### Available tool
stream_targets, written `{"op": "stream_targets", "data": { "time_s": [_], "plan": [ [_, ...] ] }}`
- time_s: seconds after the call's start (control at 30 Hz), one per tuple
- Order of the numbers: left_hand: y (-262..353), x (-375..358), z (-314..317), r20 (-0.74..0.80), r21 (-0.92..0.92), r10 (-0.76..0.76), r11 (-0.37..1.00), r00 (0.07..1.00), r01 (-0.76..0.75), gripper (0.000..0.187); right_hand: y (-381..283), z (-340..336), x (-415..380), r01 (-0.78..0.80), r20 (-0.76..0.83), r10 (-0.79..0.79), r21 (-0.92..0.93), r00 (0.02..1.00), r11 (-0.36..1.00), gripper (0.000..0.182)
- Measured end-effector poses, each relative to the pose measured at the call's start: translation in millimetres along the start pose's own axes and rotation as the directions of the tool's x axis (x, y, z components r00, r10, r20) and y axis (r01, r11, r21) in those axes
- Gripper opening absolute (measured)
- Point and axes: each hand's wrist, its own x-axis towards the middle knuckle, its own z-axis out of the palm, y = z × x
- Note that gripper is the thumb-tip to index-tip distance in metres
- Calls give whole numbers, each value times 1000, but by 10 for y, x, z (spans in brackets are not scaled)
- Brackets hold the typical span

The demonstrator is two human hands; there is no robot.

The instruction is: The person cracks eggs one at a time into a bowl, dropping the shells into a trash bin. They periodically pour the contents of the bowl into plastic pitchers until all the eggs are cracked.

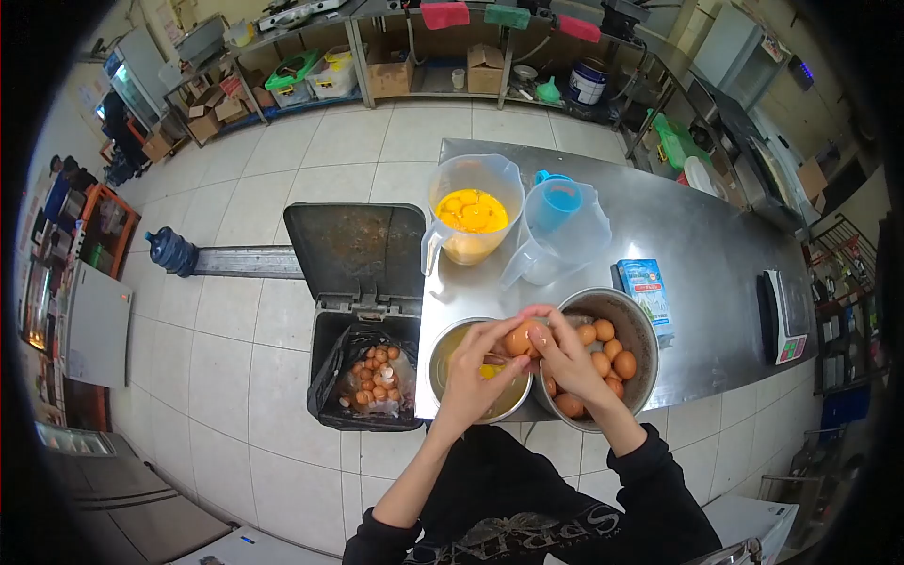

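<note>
My left hand (473, 374) and my right hand (568, 355) meet over two metal bowls, with the fingers of both round a brown egg (524, 339). Whether its shell is cracked is hard to tell. Beneath my left hand, the left bowl (441, 395) holds clear liquid and some yellow yolk (490, 371). Several whole brown eggs (613, 349) lie in the deeper right bowl (650, 377), partly hidden by my right hand. Behind the bowls stands a clear pitcher (435, 202) with many yolks (471, 212) in it.
Another clear pitcher (589, 235) holds a blue cup (556, 202). A blue-and-white carton (645, 294) lies right of it on the steel table (706, 273), near a scale (786, 315). Left of the table, an open bin (325, 377) with a black bag contains eggshells (377, 377).
</note>
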Motion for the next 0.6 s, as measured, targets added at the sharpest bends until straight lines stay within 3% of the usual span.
{"op": "stream_targets", "data": {
  "time_s": [0.1,0.2,0.3,0.43,0.6],
  "plan": [
    [-21,-5,-92,35,-55,-71,996,997,73,47,-17,-71,71,-38,209,48,-52,977,998,38],
    [-31,-35,-231,71,14,-129,992,989,128,46,20,-25,93,368,348,-256,-311,902,876,39],
    [-106,-95,-242,42,209,-76,976,996,66,47,51,63,112,414,367,-222,-614,903,672,44],
    [-444,-209,-211,-23,349,65,935,998,-53,49,353,131,250,483,395,-281,-660,875,575,57],
    [-574,-264,-365,2,321,94,943,996,-89,45,473,106,303,609,476,-390,-695,789,383,62]
  ]
}}
